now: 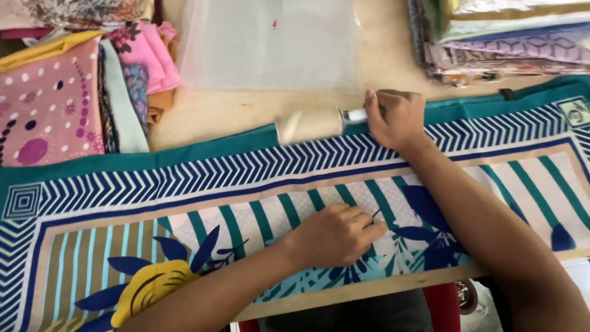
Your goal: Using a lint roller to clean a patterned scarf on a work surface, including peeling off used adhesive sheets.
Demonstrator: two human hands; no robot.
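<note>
A large printed scarf (184, 178) with teal edge, blue chevron border, stripes and a yellow flower lies spread flat across the table. My right hand (396, 117) grips the white handle of a lint roller (309, 125), whose pale roll rests on the scarf's far teal edge. My left hand (335, 233) lies on the striped middle of the scarf, fingers curled, pinching a thin dark thread near the blue leaf print.
A clear plastic bag (270, 43) lies on the wooden table (209, 114) beyond the scarf. Folded pink and patterned fabrics (55, 98) are stacked at the far left. A pile of packaged scarves (504, 37) stands at the far right.
</note>
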